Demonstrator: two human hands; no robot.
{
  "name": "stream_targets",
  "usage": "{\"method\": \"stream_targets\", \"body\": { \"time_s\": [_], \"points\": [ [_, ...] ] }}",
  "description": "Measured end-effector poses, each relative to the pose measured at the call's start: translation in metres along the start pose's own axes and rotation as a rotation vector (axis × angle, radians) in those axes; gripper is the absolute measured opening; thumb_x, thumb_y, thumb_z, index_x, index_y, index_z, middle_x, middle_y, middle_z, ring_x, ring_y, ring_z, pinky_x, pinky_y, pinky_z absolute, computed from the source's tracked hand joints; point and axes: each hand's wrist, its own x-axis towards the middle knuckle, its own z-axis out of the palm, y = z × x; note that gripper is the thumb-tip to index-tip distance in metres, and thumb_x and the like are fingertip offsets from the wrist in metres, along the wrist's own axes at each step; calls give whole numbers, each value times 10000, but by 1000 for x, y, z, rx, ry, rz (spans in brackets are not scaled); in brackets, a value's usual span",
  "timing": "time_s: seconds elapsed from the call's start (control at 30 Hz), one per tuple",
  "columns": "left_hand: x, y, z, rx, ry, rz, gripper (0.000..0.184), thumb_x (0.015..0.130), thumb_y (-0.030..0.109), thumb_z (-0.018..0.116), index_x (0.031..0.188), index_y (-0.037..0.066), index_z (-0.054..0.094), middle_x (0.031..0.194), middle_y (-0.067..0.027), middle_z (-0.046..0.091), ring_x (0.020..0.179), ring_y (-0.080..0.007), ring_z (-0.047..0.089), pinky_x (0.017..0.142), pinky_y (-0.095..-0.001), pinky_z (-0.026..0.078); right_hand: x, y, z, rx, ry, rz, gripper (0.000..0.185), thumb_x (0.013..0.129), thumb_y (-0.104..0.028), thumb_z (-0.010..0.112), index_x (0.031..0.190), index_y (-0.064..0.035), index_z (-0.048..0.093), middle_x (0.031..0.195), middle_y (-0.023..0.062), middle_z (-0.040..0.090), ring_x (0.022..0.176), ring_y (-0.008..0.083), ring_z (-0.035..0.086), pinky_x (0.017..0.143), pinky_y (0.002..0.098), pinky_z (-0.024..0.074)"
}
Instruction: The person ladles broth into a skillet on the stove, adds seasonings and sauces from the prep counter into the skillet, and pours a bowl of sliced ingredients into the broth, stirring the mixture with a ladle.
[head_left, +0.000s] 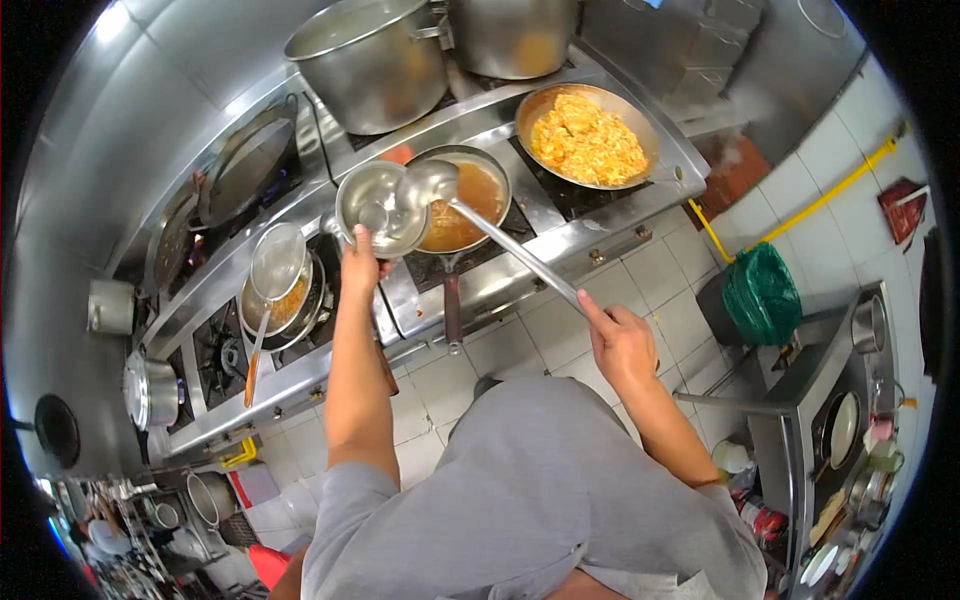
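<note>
My left hand (365, 262) grips the near rim of a shiny metal bowl (352, 205), thumb on top, and holds it over the stove. In my right hand (622, 345) is the long handle of a steel ladle (520, 258). The ladle's head hangs at the bowl's right edge; whether they touch I cannot tell. Behind and below them sits a frying pan (490, 175) of orange-brown liquid, its dark handle pointing toward me. The bowl and ladle hide part of this pan. What the bowl contains is unclear.
A wide pan (530, 110) of yellow-orange food stands at back right, near big pots (375, 85). To the left, a strainer (278, 262) rests over another pan. A green-lined bin (762, 295) and a metal shelf (790, 400) are on my right. Something red (268, 565) shows low left.
</note>
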Motion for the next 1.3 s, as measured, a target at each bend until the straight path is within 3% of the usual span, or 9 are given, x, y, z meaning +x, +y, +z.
{"method": "stream_targets", "body": {
  "time_s": [0.07, 0.2, 0.3, 0.5, 0.77, 0.9, 1.0, 1.23, 1.3],
  "points": [
    [1, 4, 6, 67, -38, 27, 793, 1014, 685, 276, 1081, -2, 668, 652, -79, 656, 498, -108, 556, 448, -244, 436, 5, 2, -3, -126, 122, -112, 662, 784, -21, 657, 1363, -340, 621, 790, 39, 544, 683, 256, 584, 660, 401, 504],
    [5, 26, 18, 86, -128, 0, 833, 1006, 706, 251, 819, 3, 659, 638, -78, 651, 475, -112, 530, 438, -259, 426, 9, -2, -3, -227, 107, -141, 684, 774, -29, 625, 1372, -362, 612, 828, 20, 534, 716, 225, 570, 688, 377, 479],
    [9, 41, 24, 153, -53, -11, 791, 1016, 680, 283, 836, 5, 653, 623, -70, 639, 466, -115, 535, 421, -260, 418, 14, 2, -6, -332, 136, -229, 692, 783, -40, 618, 1389, -375, 596, 825, 7, 519, 736, 211, 551, 692, 361, 444],
    [22, 36, 25, 249, -92, 36, 619, 1040, 583, 380, 1165, 11, 582, 682, -68, 647, 464, -127, 569, 408, -260, 434, 12, 24, -46, -467, 139, -159, 711, 773, -55, 625, 1404, -380, 582, 801, 1, 489, 745, 203, 531, 668, 357, 404],
    [34, 46, 54, 454, -13, 203, 515, 1061, 431, 416, 1226, -43, 531, 812, -175, 693, 520, -229, 656, 518, -357, 535, 15, -1, -3, -400, 134, -126, 709, 781, -71, 635, 1411, -389, 568, 830, -2, 503, 775, 204, 544, 698, 361, 399],
    [34, 45, 44, 677, 116, 293, 537, 930, 187, 475, 1422, -20, 419, 1111, -385, 628, 1099, -512, 603, 946, -544, 481, 12, 18, -17, -465, 100, -96, 724, 788, -67, 635, 1424, -402, 549, 855, 7, 502, 778, 206, 544, 712, 362, 397],
    [19, 44, 44, 704, 245, 405, 542, 937, 193, 474, 1432, -18, 404, 1094, -372, 642, 1054, -504, 629, 919, -539, 497, 11, 17, -33, -461, 100, -74, 711, 793, -29, 614, 1400, -399, 572, 832, -8, 496, 768, 198, 552, 700, 359, 400],
    [-2, 66, 51, 714, 182, 439, 574, 944, 196, 481, 1475, 23, 349, 1041, -360, 660, 1008, -507, 642, 891, -559, 498, 25, -5, -6, -353, 120, -84, 716, 810, -18, 608, 1393, -431, 565, 849, 5, 516, 770, 210, 563, 727, 371, 431],
    [-9, 71, 48, 776, 328, 409, 602, 951, 188, 480, 1505, 50, 291, 1021, -360, 661, 982, -519, 638, 873, -576, 491, 22, 0, -4, -364, 100, -61, 699, 818, -30, 623, 1394, -421, 567, 855, 13, 526, 779, 213, 577, 733, 374, 439]
  ]
}}
